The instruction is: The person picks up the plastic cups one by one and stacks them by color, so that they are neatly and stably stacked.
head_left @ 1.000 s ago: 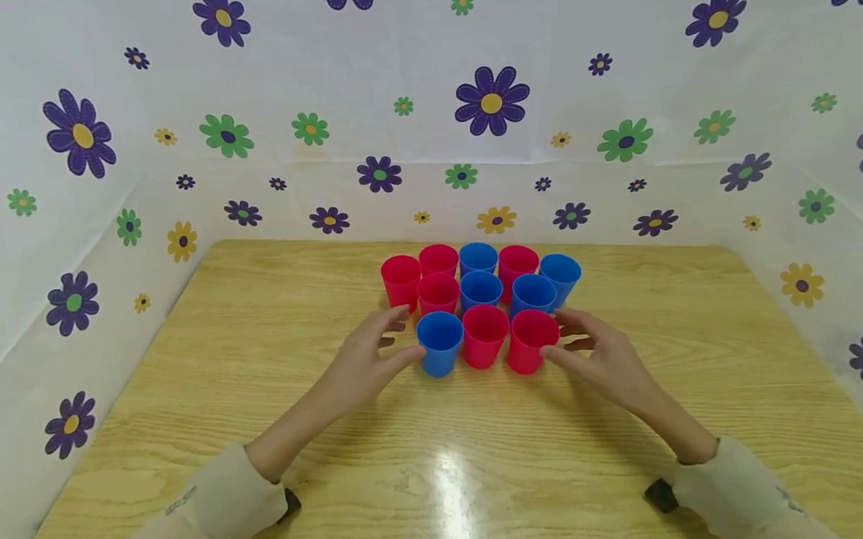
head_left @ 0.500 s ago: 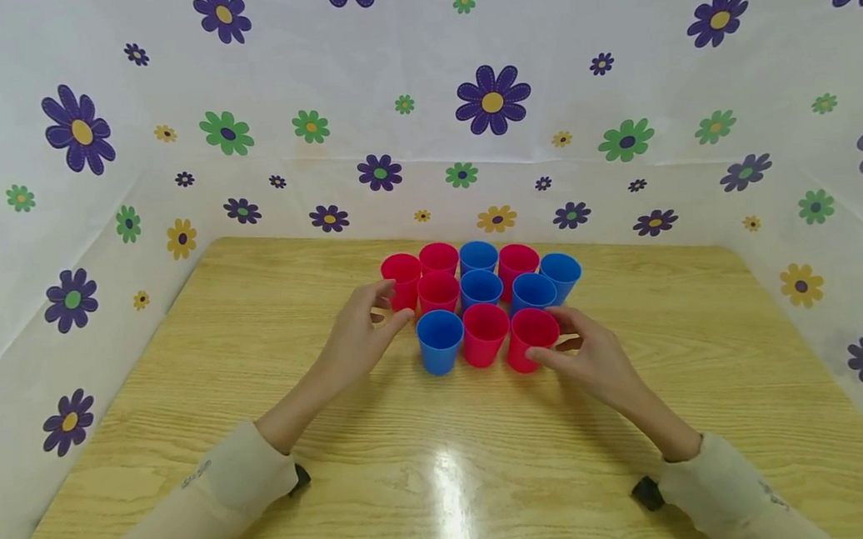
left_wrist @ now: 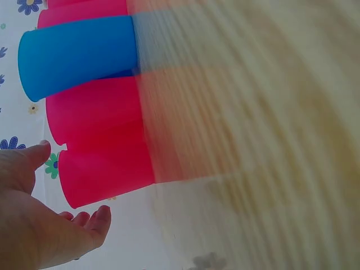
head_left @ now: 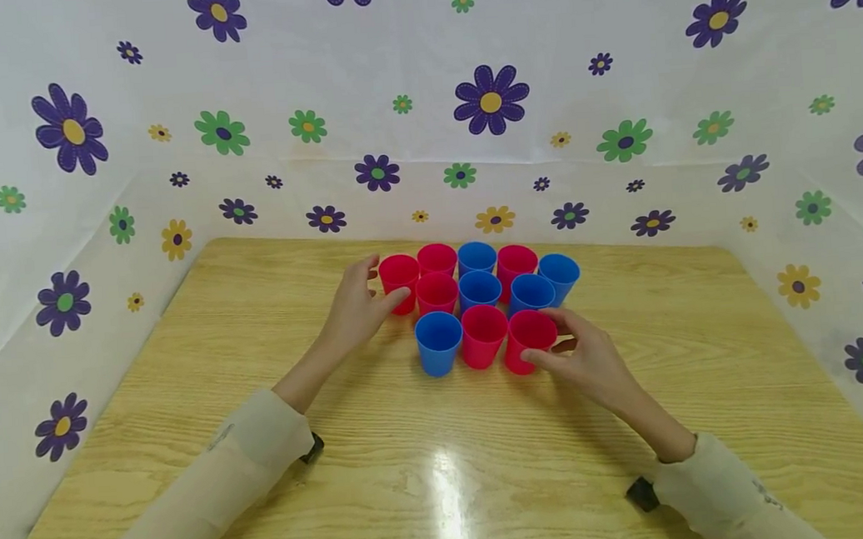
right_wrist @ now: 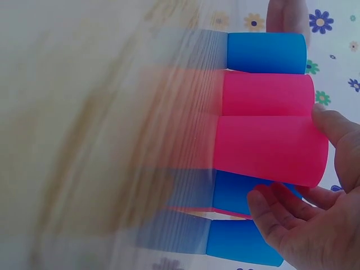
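Observation:
Several red and blue cups stand upright in close rows on the table. My left hand (head_left: 355, 308) is around the red cup (head_left: 399, 273) at the left end, thumb in front and fingers beyond; in the left wrist view the hand (left_wrist: 48, 219) is spread beside a red cup (left_wrist: 107, 169), with a gap between them. My right hand (head_left: 592, 363) holds the front row's right-hand red cup (head_left: 521, 348) between thumb and fingers. The right wrist view shows the thumb (right_wrist: 329, 124) at that cup's (right_wrist: 270, 146) rim and fingertips (right_wrist: 267, 208) along its other side.
In the front row a blue cup (head_left: 438, 357) and a red cup (head_left: 485, 348) stand left of my right hand. Behind are blue cups (head_left: 558, 276) and red ones. Flower-patterned white sheeting (head_left: 401, 54) rises behind and beside the wooden table (head_left: 386, 473).
My left hand has moved away from the front blue cup, back and leftward to the red cup at the left end. My right thumb has shifted slightly left across its red cup.

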`<action>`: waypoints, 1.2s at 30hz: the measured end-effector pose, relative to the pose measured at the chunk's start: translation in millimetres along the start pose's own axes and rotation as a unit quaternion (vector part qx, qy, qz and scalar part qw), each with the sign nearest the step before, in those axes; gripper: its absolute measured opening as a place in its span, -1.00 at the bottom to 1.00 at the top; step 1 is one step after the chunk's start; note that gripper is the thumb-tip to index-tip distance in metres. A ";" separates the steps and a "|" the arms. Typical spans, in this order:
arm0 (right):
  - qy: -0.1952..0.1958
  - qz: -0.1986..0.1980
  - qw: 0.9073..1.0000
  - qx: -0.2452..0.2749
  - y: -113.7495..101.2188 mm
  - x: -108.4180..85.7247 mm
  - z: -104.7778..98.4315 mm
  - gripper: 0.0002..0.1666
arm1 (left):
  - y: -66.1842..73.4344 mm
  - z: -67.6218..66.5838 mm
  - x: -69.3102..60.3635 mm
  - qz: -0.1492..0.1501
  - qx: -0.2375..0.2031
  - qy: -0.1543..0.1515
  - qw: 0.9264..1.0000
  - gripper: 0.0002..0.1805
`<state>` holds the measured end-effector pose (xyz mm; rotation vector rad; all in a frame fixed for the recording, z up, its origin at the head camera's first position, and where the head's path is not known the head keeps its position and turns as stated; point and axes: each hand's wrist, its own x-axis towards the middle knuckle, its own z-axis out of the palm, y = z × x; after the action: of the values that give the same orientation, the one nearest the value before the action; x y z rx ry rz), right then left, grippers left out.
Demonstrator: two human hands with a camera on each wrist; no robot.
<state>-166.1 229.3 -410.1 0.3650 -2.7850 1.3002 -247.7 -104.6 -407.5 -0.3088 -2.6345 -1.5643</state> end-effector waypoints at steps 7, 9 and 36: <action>-0.005 -0.006 1.000 -0.003 -0.5 -0.4 0.9 -0.25 | -1.0 4.1 12.0 -0.037 -0.002 -0.014 0.999 -0.08; -0.006 -0.005 1.000 -0.006 -1.1 -0.6 0.8 -0.25 | -1.7 4.4 14.5 -0.038 -0.001 -0.018 0.999 -0.08; -0.008 0.026 0.999 -0.027 -6.4 -8.8 -4.3 -0.24 | -18.5 -10.9 18.8 -0.042 -0.002 -0.053 0.998 -0.19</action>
<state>-156.4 230.4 -403.8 0.3040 -2.8536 1.2352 -270.3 -120.1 -415.3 -0.2921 -2.7573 -1.6225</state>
